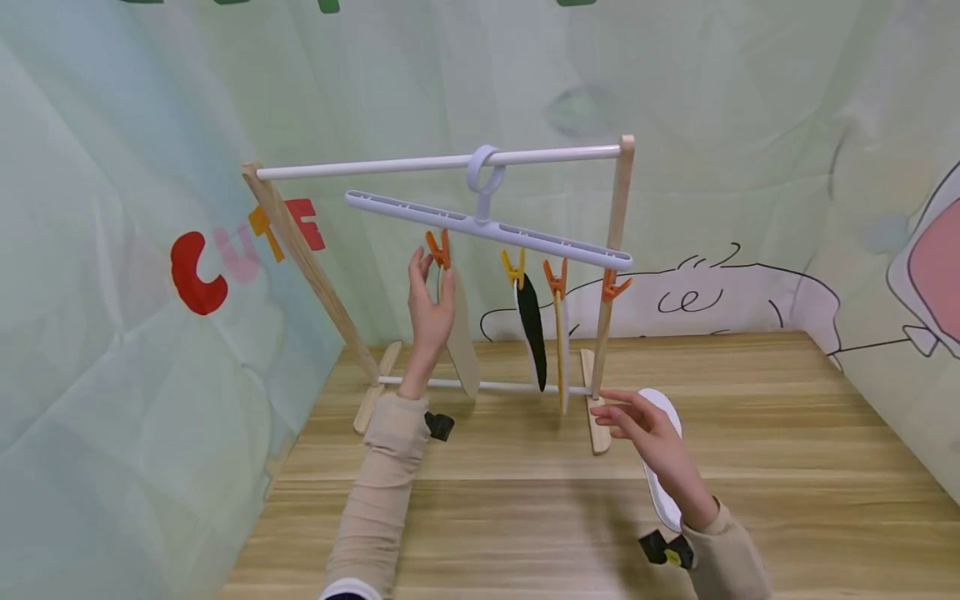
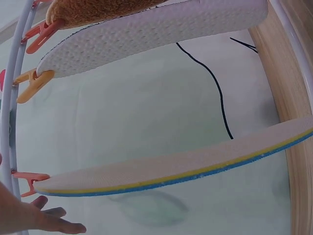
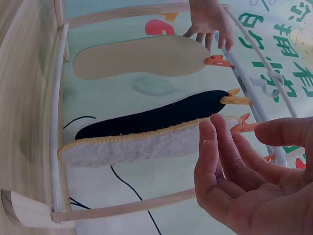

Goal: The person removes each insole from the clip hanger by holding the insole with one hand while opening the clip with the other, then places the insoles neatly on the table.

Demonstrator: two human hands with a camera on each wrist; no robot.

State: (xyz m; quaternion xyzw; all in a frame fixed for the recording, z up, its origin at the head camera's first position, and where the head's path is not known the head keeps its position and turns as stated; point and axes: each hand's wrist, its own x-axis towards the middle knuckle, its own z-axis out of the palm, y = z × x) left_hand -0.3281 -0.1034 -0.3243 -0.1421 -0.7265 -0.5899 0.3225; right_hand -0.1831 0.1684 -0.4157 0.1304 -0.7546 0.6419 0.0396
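Observation:
Beside an orange clothespin (image 1: 439, 248) and the beige insole (image 1: 460, 333) clipped in it, my left hand (image 1: 431, 312) is raised with its fingers loosely spread. In the left wrist view that insole (image 2: 171, 172) shows yellow and blue layers along its edge. My right hand (image 3: 254, 181) has relaxed fingers, nothing between them, low by the rack's right foot. Part of a white insole (image 1: 663, 492) on the table shows behind it. A black insole (image 1: 531, 333) hangs from a yellow clothespin (image 1: 513, 268), and a fuzzy one with a yellow edge (image 3: 137, 149) from another orange clothespin (image 1: 556, 277).
A pale lilac hanger (image 1: 483, 223) hangs tilted, right end lower, from the white bar (image 1: 360, 167) of a wooden rack (image 1: 315, 271). A further orange clothespin (image 1: 615, 286) is at its right end with no insole. The rack stands on a wood-grain table (image 1: 510, 500) before a printed backdrop.

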